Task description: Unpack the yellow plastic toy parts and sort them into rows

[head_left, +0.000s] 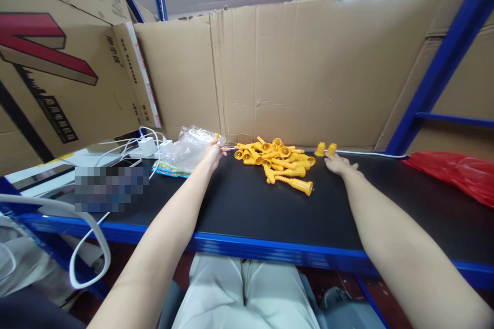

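Note:
A pile of yellow plastic parts (276, 157) with narrow stems and flared, cup-like ends lies on the black tabletop (247, 211). One longer yellow part (298, 185) points out toward the front. To the left of the pile, my left hand (213, 154) is closed, with a small yellow tip showing above its fingers; most of that piece is hidden. Two short yellow caps stand right of the pile, a left cap (320, 149) and a right cap (332, 148). My right hand (340, 164) has its fingertips closed at the right cap.
Clear plastic bags (193, 146) lie behind my left hand, beside white plugs (146, 146) and cables. A red plastic bag (455, 172) is at the right. Cardboard (316, 72) walls the back, and blue posts (440, 56) frame the table.

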Demonstrator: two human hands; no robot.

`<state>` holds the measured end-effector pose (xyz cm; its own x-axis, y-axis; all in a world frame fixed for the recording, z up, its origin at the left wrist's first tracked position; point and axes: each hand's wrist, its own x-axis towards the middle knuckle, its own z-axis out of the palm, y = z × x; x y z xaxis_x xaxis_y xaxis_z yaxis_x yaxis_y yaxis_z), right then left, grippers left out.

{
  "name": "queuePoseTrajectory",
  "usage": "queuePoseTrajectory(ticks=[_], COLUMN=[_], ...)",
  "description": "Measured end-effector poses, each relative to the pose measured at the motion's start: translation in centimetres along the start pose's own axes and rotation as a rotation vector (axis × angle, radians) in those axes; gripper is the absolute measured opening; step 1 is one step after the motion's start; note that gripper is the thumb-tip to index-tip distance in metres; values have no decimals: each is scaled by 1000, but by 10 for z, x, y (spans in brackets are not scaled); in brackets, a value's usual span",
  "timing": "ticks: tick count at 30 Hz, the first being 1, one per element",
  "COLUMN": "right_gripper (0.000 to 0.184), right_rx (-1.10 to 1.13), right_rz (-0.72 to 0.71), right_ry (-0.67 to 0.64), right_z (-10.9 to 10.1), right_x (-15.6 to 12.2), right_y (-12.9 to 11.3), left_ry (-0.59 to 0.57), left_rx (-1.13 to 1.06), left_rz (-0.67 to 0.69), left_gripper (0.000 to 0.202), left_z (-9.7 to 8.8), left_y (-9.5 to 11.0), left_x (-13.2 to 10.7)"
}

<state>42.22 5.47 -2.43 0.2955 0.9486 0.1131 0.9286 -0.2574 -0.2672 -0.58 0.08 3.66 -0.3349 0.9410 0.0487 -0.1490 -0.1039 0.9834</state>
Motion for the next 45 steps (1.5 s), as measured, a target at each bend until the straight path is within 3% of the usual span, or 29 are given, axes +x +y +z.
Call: queuePoseTrajectory(ticks=[4,7,9,12,17,26,31,45], right_gripper=[52,53,54,52,52,49,51,47], right_rx=[24,32,30,27,29,11,6,6], right_rz=[-5,1,2,-4,2,-10,-6,-1], right_ry=[42,56,57,70,71,73,69,69], right_z=[0,-2,-3,-3,-3,-6,-5,-9], right_x=[-2,-6,-8,-9,-12,-16,-15,-22], right_y=[0,-2,-3,-4,-5,-7,-6,-11], left_ry=[37,50,-11,-123,-227,-313,-299,-289], left_rx=[246,481,613,795,1062,1475,1523,1618], left_rz=[115,322,452,517,504,399,400,234], left_gripper=[46,43,41,44,51,53,56,55], left_z=[-7,-14,-19,-22,-21,-12,-9,-10], left_y=[-10,-22,-31,-43,-49,-38,-36,-37], left_x=[9,17,23,28,30,39,47,57])
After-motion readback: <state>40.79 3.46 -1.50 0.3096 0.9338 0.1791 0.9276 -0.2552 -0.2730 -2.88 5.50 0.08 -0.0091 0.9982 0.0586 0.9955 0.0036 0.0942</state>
